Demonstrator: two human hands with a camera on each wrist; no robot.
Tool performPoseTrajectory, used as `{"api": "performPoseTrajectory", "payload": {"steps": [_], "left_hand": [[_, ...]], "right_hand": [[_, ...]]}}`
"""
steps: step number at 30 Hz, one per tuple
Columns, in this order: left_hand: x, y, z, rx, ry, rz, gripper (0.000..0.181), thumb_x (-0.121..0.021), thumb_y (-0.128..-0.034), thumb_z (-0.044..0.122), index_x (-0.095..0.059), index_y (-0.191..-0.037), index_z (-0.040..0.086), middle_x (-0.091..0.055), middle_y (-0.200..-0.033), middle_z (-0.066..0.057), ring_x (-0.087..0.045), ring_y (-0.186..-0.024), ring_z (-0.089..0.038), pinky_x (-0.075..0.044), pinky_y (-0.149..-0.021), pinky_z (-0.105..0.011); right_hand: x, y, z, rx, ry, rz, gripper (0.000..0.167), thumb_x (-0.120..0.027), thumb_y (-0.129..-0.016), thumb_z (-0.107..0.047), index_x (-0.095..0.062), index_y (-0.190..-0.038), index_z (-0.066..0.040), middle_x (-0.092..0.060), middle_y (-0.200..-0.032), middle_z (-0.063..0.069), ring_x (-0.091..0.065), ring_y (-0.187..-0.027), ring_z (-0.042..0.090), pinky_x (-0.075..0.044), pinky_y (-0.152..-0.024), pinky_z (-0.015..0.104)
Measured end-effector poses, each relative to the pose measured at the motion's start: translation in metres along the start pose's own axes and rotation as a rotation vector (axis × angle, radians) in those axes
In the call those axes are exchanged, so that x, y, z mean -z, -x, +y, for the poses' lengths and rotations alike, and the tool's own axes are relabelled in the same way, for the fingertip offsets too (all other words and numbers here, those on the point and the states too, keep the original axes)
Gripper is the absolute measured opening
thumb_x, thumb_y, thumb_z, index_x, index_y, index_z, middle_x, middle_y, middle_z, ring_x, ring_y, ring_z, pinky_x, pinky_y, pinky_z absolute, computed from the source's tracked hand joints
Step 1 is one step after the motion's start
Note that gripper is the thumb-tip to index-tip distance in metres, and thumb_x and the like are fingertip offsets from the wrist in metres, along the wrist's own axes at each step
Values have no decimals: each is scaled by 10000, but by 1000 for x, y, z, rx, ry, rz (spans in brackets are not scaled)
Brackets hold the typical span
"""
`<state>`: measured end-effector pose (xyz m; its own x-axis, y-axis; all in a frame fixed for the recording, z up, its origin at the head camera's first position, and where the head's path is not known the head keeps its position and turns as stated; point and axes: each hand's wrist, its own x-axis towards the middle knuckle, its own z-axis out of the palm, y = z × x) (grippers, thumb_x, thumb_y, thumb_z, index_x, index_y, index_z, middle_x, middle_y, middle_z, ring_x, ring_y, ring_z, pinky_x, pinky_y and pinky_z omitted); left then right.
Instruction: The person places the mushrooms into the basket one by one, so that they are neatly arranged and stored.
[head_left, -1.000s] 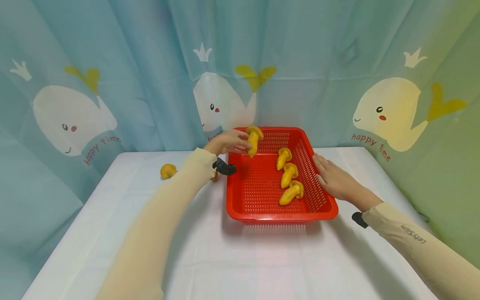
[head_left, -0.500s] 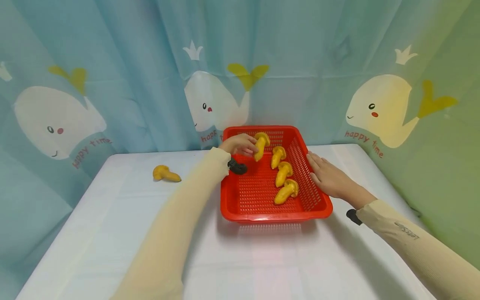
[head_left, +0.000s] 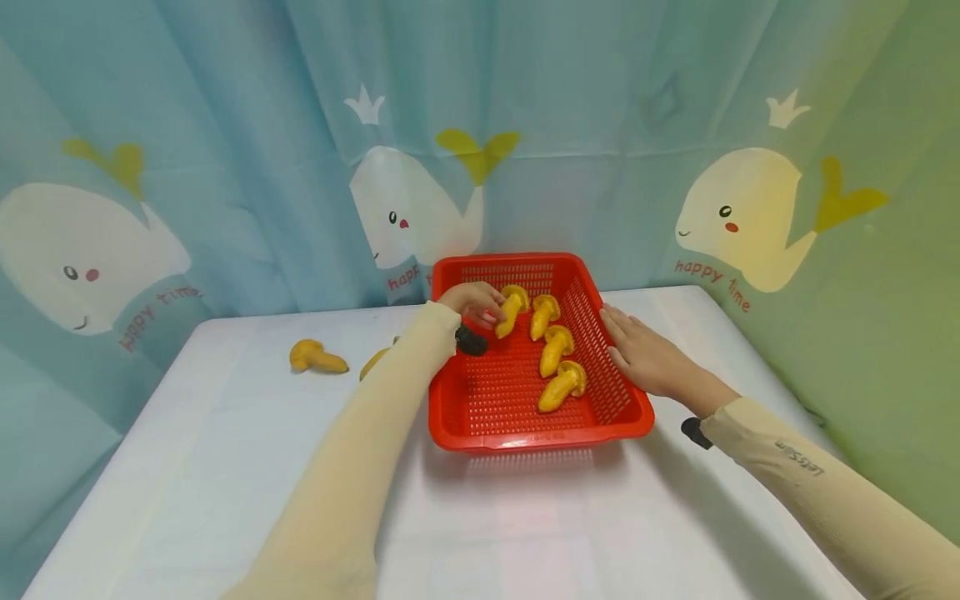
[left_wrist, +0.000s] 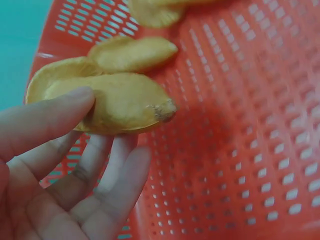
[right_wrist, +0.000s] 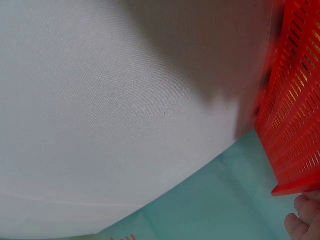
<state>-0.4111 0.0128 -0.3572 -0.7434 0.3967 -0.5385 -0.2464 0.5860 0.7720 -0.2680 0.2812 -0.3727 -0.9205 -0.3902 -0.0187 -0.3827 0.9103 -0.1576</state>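
Note:
In the head view my left hand [head_left: 474, 302] is over the far left part of a red plastic basket [head_left: 525, 440]. It pinches a yellow mushroom [left_wrist: 127, 102] with the thumb on top and fingers beneath, low over the basket floor in the left wrist view. Beside it, several other yellow mushrooms [head_left: 556, 350] lie in a row along the basket's right side. My right hand [head_left: 651, 357] rests with extended fingers on the right rim; only its fingertips [right_wrist: 305, 212] show in the right wrist view.
Left of the basket, a yellow mushroom [head_left: 317, 357] lies on the white-covered table [head_left: 225, 467]. Another mushroom [head_left: 372, 364] there is partly hidden behind my left sleeve. A blue curtain [head_left: 315, 167] with printed whales hangs close behind the table and basket.
My left hand has carried the mushroom rightward and down into the basket, beside the row. The right hand stays on the rim. The whole head view has shifted slightly.

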Motion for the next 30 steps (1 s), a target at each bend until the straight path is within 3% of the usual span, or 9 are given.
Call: {"api": "performPoseTrajectory", "payload": {"steps": [4, 7, 10, 11, 15, 17, 20, 24, 30], "left_hand": [[14, -76, -27, -10, -97, -15, 566, -723, -816, 131, -474, -1316, 38, -498, -1266, -102, -614, -1008, -247, -557, -851, -323], [24, -153, -51, -22, -153, -43, 639, -782, -756, 159, -486, -1313, 58, -528, -1196, -80, -625, -939, -253, -580, -763, -330], [23, -189, -56, 8, -229, -44, 707, -807, -726, 164, -478, -1349, 104, -560, -1185, -55, -627, -924, -216, -580, -758, -331], [26, -203, -59, 11, -221, -71, 752, -851, -659, 165, -506, -1325, 116, -582, -1119, -38, -628, -852, -198, -582, -703, -321], [20, -217, -55, 35, -303, -47, 723, -837, -681, 149, -521, -1331, 168, -601, -1148, -5, -630, -848, -174, -577, -717, -309], [18, -215, -53, 58, -321, -36, 679, -796, -735, 135, -511, -1347, 211, -579, -1233, 34, -623, -929, -165, -564, -802, -315], [19, -201, -50, 45, -347, -42, 660, -776, -759, 143, -504, -1356, 224, -577, -1230, 52, -618, -883, -147, -559, -777, -295], [21, -196, -50, 2, -370, -41, 696, -810, -716, 173, -513, -1346, 177, -606, -1090, 26, -607, -734, -143, -546, -639, -275], [23, -232, -60, 47, -372, 26, 636, -784, -746, 159, -521, -1326, 165, -576, -1182, 11, -636, -846, -164, -556, -704, -319]], "right_hand": [[0, 0, -1, -7, -4, 0, 637, -381, -985, -240, -98, -1487, 33, -118, -1563, 213, -142, -1439, 380, -151, -1162, 552], [0, 0, -1, -13, -3, 3, 640, -381, -985, -247, -97, -1489, 29, -114, -1565, 208, -141, -1441, 377, -152, -1163, 549], [-1, 0, -1, -15, -5, 3, 638, -377, -987, -250, -96, -1489, 27, -113, -1566, 206, -141, -1442, 375, -153, -1163, 547], [-2, 0, 0, -14, -4, 4, 636, -374, -988, -249, -97, -1489, 27, -114, -1567, 203, -142, -1443, 371, -154, -1165, 543], [-2, 1, 0, -2, 5, 16, 631, -378, -983, -238, -112, -1484, 40, -128, -1562, 214, -153, -1439, 374, -165, -1162, 545], [-2, 1, 0, 1, 7, 18, 629, -378, -983, -235, -116, -1483, 41, -131, -1561, 213, -155, -1439, 370, -168, -1162, 544], [-3, 1, 0, 0, 13, 15, 623, -370, -986, -235, -113, -1486, 36, -128, -1564, 205, -153, -1443, 356, -168, -1166, 533], [-3, 1, -1, 2, 17, 22, 622, -374, -986, -230, -116, -1485, 37, -132, -1563, 209, -158, -1442, 358, -171, -1165, 533], [-1, 2, 0, 10, 14, 28, 615, -375, -983, -211, -122, -1480, 50, -135, -1557, 225, -160, -1437, 373, -172, -1160, 543]]}}
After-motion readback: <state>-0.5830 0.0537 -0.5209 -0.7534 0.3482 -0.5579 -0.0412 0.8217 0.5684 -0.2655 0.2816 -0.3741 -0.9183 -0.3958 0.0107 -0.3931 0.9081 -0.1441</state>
